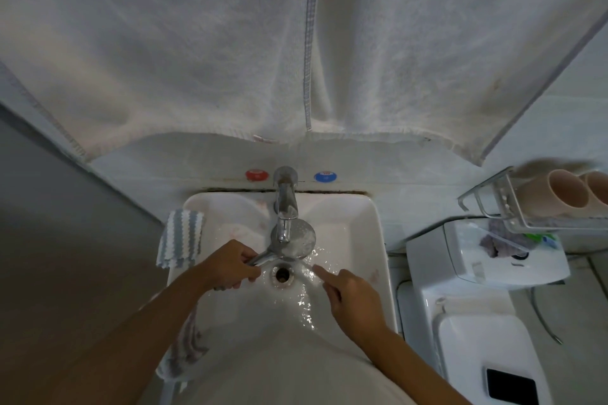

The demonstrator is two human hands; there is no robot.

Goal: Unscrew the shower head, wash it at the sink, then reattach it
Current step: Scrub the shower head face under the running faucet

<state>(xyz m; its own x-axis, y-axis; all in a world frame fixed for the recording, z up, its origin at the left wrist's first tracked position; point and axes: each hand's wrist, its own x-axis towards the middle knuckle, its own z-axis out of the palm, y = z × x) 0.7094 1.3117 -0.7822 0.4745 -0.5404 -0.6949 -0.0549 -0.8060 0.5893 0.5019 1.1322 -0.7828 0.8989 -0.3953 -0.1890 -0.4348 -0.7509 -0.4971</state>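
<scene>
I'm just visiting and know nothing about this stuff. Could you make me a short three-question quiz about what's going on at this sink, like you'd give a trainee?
1. True or false: the left hand grips the shower head by its handle, under the tap.
2. What is the right hand doing? A) gripping the tap B) holding nothing, index finger pointing over the wet sink C) wringing the striped cloth
3. Fill in: the sticker left of the tap is ____, and the sticker on its right is blue.

Key: 1 true; 2 B; 3 red.
</scene>
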